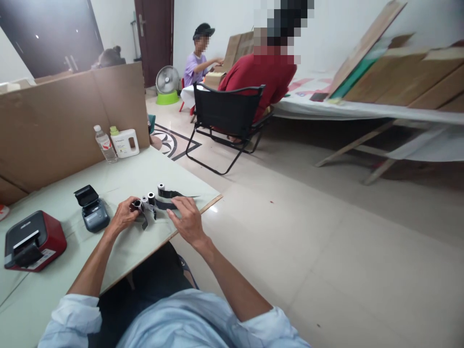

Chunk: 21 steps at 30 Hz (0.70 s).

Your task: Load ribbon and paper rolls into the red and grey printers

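Observation:
My left hand (124, 216) is closed around a small dark roll (137, 204) with a pale core, just above the table near its front edge. Short loose tails hang from the rolls beside it. To the right of that hand, a white roll (145, 199) and a black roll (151, 197) stand side by side. Farther back is another roll (161, 187) with a black strip trailing right. My right hand (189, 221) hovers with thumb and fingers apart at the end of a black strip (165, 205); whether it touches the strip I cannot tell.
On the table (123, 251), a small printer with raised lid (94, 215) and a red-and-black printer (36, 241) stand left. A water bottle (106, 145) and white jug (125, 143) stand by a cardboard partition (54, 130). Beyond, two people sit near a black chair (230, 113).

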Available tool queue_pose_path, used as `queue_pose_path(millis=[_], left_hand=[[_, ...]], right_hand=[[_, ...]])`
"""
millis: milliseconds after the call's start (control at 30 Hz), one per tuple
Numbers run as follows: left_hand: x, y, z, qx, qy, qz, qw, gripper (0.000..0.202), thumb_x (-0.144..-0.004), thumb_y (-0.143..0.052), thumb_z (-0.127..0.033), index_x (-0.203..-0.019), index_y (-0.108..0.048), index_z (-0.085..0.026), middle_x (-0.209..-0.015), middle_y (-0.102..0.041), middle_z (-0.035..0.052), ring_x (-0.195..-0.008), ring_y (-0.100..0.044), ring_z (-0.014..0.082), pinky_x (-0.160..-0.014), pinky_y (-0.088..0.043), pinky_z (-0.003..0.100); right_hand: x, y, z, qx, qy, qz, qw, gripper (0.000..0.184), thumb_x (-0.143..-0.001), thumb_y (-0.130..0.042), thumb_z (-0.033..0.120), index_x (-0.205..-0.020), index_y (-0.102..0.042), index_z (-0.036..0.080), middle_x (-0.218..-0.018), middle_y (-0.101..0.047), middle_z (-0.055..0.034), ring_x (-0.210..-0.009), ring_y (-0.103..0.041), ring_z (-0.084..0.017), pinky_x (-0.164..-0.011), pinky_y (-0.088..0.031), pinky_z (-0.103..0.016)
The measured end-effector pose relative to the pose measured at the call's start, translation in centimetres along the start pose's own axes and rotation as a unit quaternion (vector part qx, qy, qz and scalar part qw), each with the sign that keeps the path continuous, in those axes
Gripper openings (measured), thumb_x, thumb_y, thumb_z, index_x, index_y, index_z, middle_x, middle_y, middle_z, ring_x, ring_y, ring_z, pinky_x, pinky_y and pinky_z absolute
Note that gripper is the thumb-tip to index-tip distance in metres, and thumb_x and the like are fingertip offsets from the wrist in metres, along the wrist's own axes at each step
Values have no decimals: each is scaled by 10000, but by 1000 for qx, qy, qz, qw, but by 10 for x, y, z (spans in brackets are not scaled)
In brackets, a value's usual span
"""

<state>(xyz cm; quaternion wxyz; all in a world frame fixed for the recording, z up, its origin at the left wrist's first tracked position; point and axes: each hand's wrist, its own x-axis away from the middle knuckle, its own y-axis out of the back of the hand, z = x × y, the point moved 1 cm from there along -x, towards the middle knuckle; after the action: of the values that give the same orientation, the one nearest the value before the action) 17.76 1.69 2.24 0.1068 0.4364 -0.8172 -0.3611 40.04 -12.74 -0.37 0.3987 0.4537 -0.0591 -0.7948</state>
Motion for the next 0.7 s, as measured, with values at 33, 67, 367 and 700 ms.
queue_pose_path(millis=[33,67,367,700], left_hand=[[0,-2,0,2,4,-1,1000,399,-741,-620,-202,-1130,-712,-185,-847,-721,10,-756,-685,182,-710,-567,294],[-1,-3,0,2,8,-4,1000,435,-730,-620,-193,-1156,-707,-185,-876,-723,16,-764,-683,182,-711,-570,295],[-9,-8,-1,97,-9,23,995,576,-658,-600,-156,-1226,-692,-174,-1188,-734,73,-994,-700,221,-842,-601,341],[3,-17,-4,73,-14,-9,997,532,-675,-620,-147,-1200,-693,-194,-1122,-735,56,-996,-690,222,-817,-591,324]], right_hand=[[-3,-1,-3,10,5,18,1000,262,-982,-627,276,-1209,-731,193,-1175,-732,-134,-1150,-612,-318,-1032,-505,-496],[-4,-3,-5,19,8,37,999,261,-975,-643,275,-1206,-731,190,-1175,-733,-135,-1151,-607,-321,-1024,-501,-491],[-14,-3,-5,107,-4,105,989,167,-948,-713,283,-1097,-755,220,-1049,-754,-105,-1078,-584,-312,-931,-409,-442],[-24,-4,-14,110,-47,196,973,113,-917,-765,286,-1026,-776,258,-1015,-786,-47,-927,-701,-232,-750,-429,-316]])
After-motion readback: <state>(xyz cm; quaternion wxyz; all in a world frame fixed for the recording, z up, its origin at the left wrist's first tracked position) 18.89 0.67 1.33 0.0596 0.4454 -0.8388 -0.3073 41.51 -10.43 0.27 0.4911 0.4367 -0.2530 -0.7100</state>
